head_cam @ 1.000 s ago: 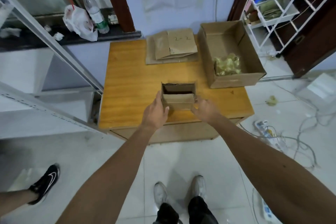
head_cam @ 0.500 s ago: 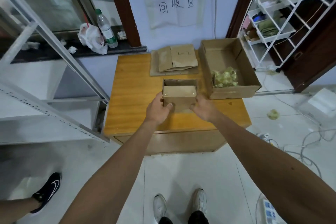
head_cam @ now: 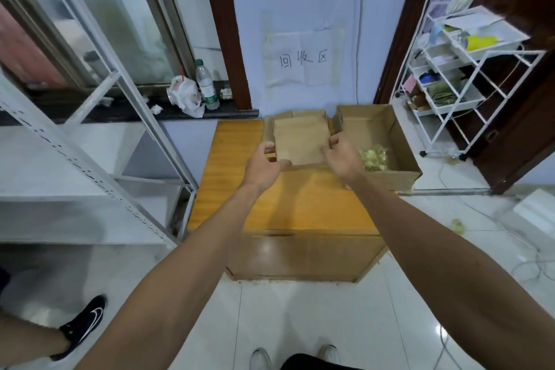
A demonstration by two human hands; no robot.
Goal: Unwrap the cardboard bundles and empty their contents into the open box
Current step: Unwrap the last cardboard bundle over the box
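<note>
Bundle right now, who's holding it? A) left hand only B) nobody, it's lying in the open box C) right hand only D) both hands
D: the left hand and the right hand each grip one side of the bundle.

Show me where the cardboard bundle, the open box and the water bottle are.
cardboard bundle (head_cam: 300,141): head view, middle of its broad face.
open box (head_cam: 365,133): head view, bare inside floor.
water bottle (head_cam: 206,85): head view, middle of its body.
</note>
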